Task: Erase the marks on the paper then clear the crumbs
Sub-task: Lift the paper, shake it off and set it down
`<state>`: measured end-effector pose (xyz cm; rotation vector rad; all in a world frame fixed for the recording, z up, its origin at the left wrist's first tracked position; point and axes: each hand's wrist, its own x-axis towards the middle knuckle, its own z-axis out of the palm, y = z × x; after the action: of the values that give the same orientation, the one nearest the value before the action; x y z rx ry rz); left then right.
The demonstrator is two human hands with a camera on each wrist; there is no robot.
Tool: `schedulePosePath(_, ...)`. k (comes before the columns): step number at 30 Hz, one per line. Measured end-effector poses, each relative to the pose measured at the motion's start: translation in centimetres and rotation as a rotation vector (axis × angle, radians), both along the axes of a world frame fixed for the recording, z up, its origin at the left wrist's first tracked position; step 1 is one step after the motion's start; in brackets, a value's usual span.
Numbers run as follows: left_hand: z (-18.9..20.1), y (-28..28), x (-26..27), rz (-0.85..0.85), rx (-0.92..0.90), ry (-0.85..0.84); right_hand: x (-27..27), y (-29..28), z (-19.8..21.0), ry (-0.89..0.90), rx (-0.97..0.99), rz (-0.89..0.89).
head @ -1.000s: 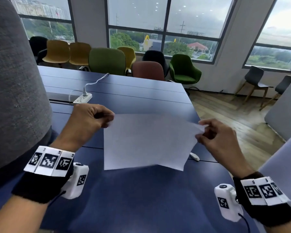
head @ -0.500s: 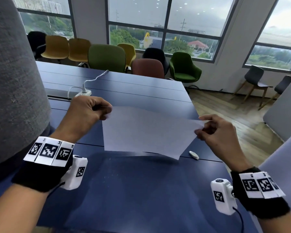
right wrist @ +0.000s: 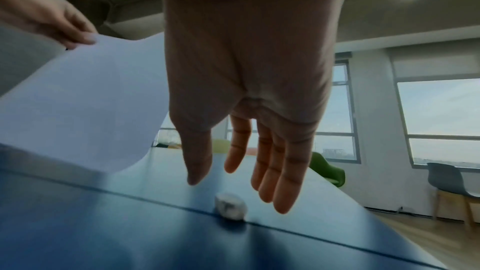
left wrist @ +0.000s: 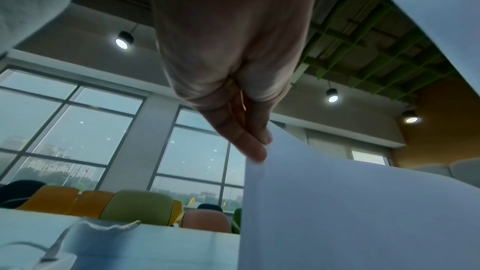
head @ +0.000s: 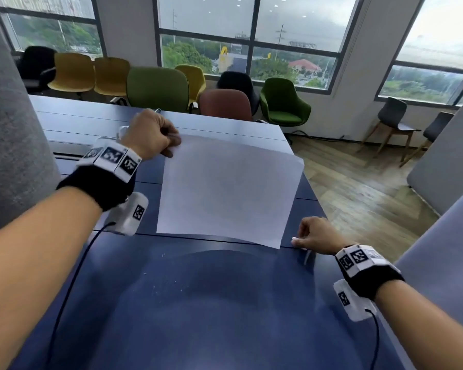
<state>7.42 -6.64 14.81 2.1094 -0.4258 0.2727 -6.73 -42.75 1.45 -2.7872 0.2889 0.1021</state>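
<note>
A white sheet of paper (head: 227,188) hangs above the blue table (head: 198,316), lifted by its top left corner. My left hand (head: 171,148) pinches that corner between thumb and fingers (left wrist: 257,149). No marks show on the side of the sheet facing me. A small white eraser (right wrist: 230,205) lies on the table on a seam line, near the sheet's lower right corner. My right hand (right wrist: 233,178) hovers just over the eraser (head: 295,239), fingers straight and spread, holding nothing. Pale eraser crumbs (head: 158,287) are scattered on the table in front of me.
The table's right edge (head: 332,236) runs just right of my right hand, with wooden floor beyond. A grey padded partition (head: 11,129) stands at the left. Coloured chairs (head: 158,89) line the table's far side. A white cable (left wrist: 52,249) lies on the table under my left hand.
My right hand has let go of the paper's right edge and dropped to the eraser on the table. The left hand has raised the sheet up and away, alone.
</note>
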Motion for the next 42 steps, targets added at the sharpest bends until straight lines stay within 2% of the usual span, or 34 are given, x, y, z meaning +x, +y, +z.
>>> schedulePosePath(6,-2.2,-4.8,5.5,0.005,0.062,0.151,1.2,0.0,-0.7,0.036,-0.039,-0.032)
schedulePosePath(10,-4.9,-7.1,8.7,0.015,0.052,0.214,1.5,-1.1,1.8,-0.232,0.061,-0.155)
schedulePosePath(12,-6.1,-8.1,9.7,0.021,0.058,0.256,2.5,-1.3,3.0,-0.316,0.076,-0.145)
schedulePosePath(15,-7.6,-9.4,10.8,0.028,0.118,0.301,5.1,-0.7,2.9,-0.211,0.027,-0.065)
schedulePosePath(18,-9.0,-10.0,11.9,0.044,0.184,0.338,8.1,-0.2,0.8,-0.114,-0.004,-0.057)
schedulePosePath(22,-10.9,-10.6,13.5,0.034,0.265,0.34,10.5,0.3,-1.8,-0.05,-0.035,-0.06)
schedulePosePath(27,-12.1,-10.7,14.0,0.022,0.369,0.282,11.1,-0.2,-3.1,-0.015,-0.02,-0.076)
schedulePosePath(30,-11.2,-9.3,13.8,0.027,0.425,0.261,10.7,-0.3,-2.8,-0.022,0.006,-0.071)
schedulePosePath(34,-9.9,-4.8,11.8,-0.022,0.685,0.162,9.0,0.2,-1.4,-0.04,0.018,-0.014)
schedulePosePath(39,-12.8,3.4,5.2,-0.207,0.963,0.303,3.2,2.1,1.1,-0.111,0.049,0.092)
schedulePosePath(42,-14.9,7.5,0.2,-0.23,1.061,0.433,-2.0,4.3,1.5,-0.101,0.115,0.212)
